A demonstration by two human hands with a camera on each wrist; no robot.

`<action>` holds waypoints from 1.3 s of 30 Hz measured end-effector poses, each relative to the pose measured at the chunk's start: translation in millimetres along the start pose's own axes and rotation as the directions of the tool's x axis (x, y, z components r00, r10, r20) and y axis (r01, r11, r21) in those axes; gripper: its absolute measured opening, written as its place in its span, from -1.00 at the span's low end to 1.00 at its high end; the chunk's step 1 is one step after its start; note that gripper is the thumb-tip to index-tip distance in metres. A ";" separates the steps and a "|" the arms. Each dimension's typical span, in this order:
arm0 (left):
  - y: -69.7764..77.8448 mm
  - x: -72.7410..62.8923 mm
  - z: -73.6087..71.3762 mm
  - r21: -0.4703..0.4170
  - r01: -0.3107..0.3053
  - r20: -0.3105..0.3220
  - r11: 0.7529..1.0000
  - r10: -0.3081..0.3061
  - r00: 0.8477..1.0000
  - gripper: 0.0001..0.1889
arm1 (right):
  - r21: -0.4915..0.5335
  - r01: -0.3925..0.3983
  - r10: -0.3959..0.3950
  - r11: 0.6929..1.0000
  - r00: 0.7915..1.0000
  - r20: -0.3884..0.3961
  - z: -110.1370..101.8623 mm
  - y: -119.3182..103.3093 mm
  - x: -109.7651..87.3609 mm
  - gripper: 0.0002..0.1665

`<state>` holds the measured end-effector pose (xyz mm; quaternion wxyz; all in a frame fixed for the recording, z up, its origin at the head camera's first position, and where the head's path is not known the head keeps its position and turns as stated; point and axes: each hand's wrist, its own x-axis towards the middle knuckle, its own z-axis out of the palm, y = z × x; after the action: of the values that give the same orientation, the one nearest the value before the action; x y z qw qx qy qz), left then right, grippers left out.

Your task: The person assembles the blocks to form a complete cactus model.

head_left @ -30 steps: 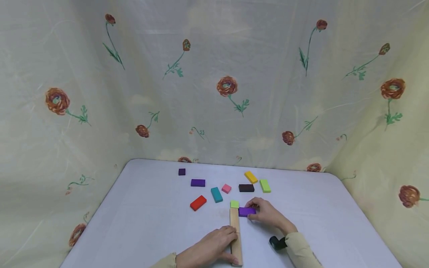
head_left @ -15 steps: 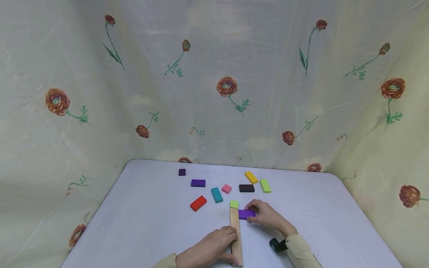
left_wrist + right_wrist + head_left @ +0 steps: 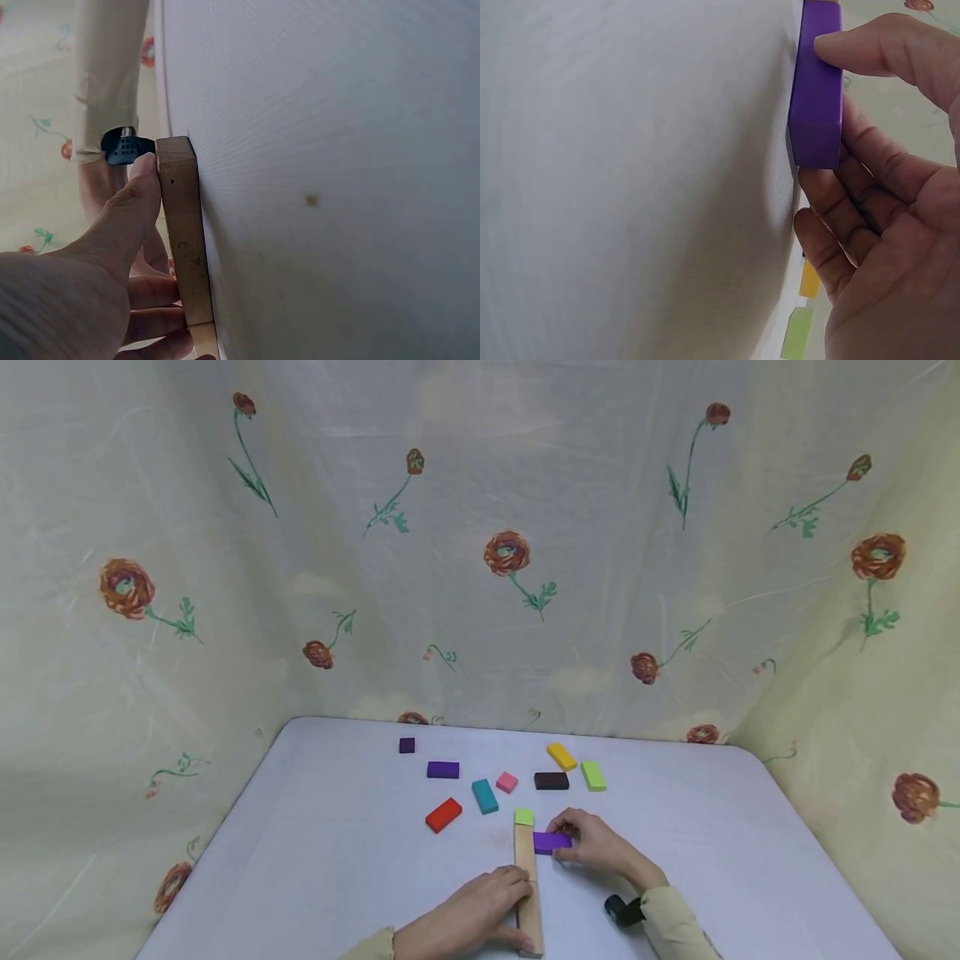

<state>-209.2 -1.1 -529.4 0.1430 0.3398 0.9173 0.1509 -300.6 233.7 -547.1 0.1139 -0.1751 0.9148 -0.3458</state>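
While laid along the near wooden block [image 3: 529, 916], left hand [image 3: 468, 910]: unclenched, with thumb toward the near end and loosely bent fingers by the join with the far wooden block [image 3: 524, 850].
Right hand [image 3: 597, 846]: pinching the near purple block [image 3: 545, 843], thumb on the near long side, forefinger across on the far one.
Near purple block: right of the far wooden block and crosswise to it, left end at its side; touching or just apart, hard to tell; low over the table [image 3: 337, 852] or resting on it.
Wooden strip: two pale blocks end to end, running away from the body, capped at the far end by a small green block [image 3: 524, 817].
Left of the strip's far end: red block [image 3: 444, 815], slanted; farther off, teal block [image 3: 485, 796] and pink cube [image 3: 507, 782], near each other.
Back left: far purple block [image 3: 443, 770] and, beyond, a small dark cube [image 3: 407, 745].
Back right: black block [image 3: 551, 781], yellow block [image 3: 562, 757] and lime block [image 3: 594, 776], grouped close together.
Right wrist: small black device [image 3: 622, 910] beside a pale sleeve [image 3: 675, 927].
Behind the table: hanging cloth [image 3: 577, 485], printed with orange-brown flowers.
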 end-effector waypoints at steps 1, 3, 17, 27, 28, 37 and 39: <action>-0.1 0.3 0.2 0.001 0.000 0.000 1.000 0.000 1.000 -0.26 | 0.000 -0.001 0.001 1.000 1.000 -0.001 0.1 0.0 0.1 -0.65; -0.2 0.7 0.1 0.003 -0.003 -0.002 1.000 0.003 1.000 -0.26 | -0.004 0.000 0.000 1.000 1.000 -0.002 0.0 -0.2 0.1 -0.65; -0.5 0.2 -0.5 0.027 -0.010 -0.004 1.000 0.010 1.000 -0.27 | -0.024 0.034 -0.034 0.999 0.999 -0.002 -1.1 -2.0 -0.5 -0.67; -1.7 -0.2 0.4 0.005 -0.027 -0.004 1.000 0.027 1.000 -0.26 | -0.025 0.021 -0.022 0.999 1.000 -0.001 1.3 -2.0 -0.5 -0.67; -1.7 -0.2 0.6 0.004 -0.030 -0.006 1.000 0.030 1.000 -0.26 | -0.023 0.020 -0.020 1.000 1.000 -0.001 1.4 -2.2 -0.6 -0.67; -1.4 0.5 0.8 0.014 -0.027 -0.010 1.000 0.027 1.000 -0.25 | -0.031 0.016 -0.016 0.999 1.000 -0.005 0.9 -3.1 -0.8 -0.65; -1.7 0.7 1.2 0.014 -0.032 -0.014 0.999 0.033 0.999 -0.25 | -0.046 0.019 -0.019 0.999 1.000 -0.009 0.3 -1.7 -1.0 -0.63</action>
<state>-210.2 -1.7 -531.2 0.1316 0.3545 0.9136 0.1491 -299.2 232.7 -546.0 0.1024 -0.1848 0.9213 -0.3263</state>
